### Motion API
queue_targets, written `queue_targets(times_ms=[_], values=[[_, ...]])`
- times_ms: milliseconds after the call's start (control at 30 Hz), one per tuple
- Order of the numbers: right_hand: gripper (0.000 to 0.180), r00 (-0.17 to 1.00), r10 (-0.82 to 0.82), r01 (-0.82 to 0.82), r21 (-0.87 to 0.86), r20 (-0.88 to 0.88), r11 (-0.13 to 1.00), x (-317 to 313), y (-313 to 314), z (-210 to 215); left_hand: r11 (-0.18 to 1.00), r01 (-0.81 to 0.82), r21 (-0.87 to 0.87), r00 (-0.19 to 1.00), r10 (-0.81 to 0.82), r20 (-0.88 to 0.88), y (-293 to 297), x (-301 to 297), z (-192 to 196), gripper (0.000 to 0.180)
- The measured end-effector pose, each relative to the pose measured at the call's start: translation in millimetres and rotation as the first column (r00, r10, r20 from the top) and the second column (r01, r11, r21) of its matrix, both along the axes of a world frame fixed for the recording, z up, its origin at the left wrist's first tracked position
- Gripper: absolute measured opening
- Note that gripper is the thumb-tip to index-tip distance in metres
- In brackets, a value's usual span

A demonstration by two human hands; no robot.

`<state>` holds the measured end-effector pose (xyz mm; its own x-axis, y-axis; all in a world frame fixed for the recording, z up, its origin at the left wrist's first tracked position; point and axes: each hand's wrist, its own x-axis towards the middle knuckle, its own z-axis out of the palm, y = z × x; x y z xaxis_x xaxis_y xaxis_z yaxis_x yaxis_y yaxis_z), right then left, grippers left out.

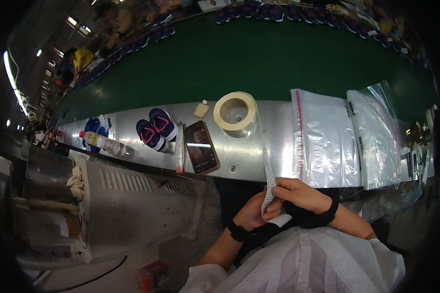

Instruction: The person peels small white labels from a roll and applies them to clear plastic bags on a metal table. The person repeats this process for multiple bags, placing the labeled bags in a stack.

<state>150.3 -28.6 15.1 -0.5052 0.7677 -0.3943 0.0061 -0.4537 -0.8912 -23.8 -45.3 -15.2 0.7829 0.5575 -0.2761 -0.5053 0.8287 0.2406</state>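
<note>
A roll of labels (221,108) lies on the metal ledge in front of me. From it a pale printed label strip (269,172) runs down over the near edge to my hands. My left hand (251,213) is closed around the lower part of the strip. The thumb and fingers of my right hand (302,195) pinch the strip from the other side, close to the left hand. A white end of the strip hangs below the fingers. Partly hidden by my hands, the strip's exact grip points cannot be made out.
Clear plastic bags (325,141) lie right of the roll. To its left are a phone (202,148), a small pale block (201,111), dark shoes (156,129) and a bottle (102,142). Beyond runs a green conveyor belt (259,58); a grey machine (132,210) stands lower left.
</note>
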Motion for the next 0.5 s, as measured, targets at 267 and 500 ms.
queue_targets(times_ms=[267,500], values=[[0.013,0.967,-0.256,0.256,-0.015,-0.011,0.967,15.5,-11.4,10.9,0.689,0.149,0.71,0.392,0.618,-0.682,-7.9,-1.4,7.2,0.018],[0.01,0.991,-0.126,0.114,0.208,0.047,0.971,19.4,-33.0,-0.2,0.435,0.341,0.833,0.348,0.765,-0.542,-9.3,19.4,44.8,0.02]])
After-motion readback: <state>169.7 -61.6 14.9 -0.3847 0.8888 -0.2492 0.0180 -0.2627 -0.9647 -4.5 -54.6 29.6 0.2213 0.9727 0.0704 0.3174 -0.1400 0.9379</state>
